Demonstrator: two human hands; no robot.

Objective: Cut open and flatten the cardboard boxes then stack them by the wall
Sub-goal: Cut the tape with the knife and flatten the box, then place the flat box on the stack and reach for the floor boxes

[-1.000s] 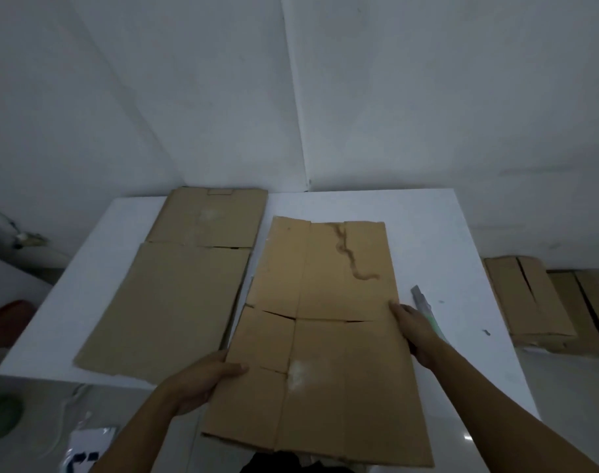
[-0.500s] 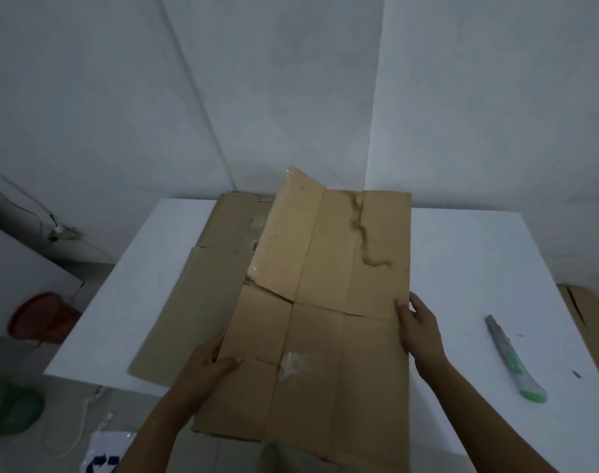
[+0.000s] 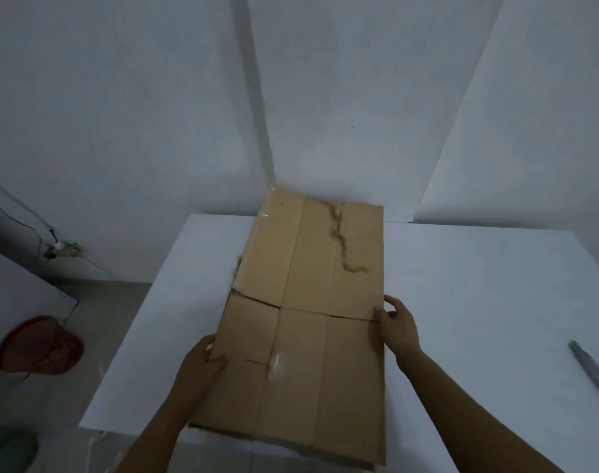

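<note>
Left hand point(image 3: 202, 365) grips the left edge of the flattened cardboard box point(image 3: 311, 319) near its lower half, thumb on top and fingers tucked underneath. The right hand point(image 3: 395, 324) pinches the opposite edge a little farther up, thumb over the top face and fingers curled round the side. The cardboard lies lengthwise on the white table point(image 3: 479, 302), its far end close to the wall point(image 3: 325, 97) and its near end hanging over the table's front edge. Whether the far end touches the wall cannot be told. Creases divide its face into panels; a dark wavy stain runs down the far part, and a scrap of clear tape sits near the left hand. A darker cardboard edge shows beneath its near end. A utility knife point(image 3: 595, 373) lies on the table well to the right — apart from both hands. On the floor to the left sit a red basin point(image 3: 38, 346) and something green point(image 3: 8, 448).
</note>
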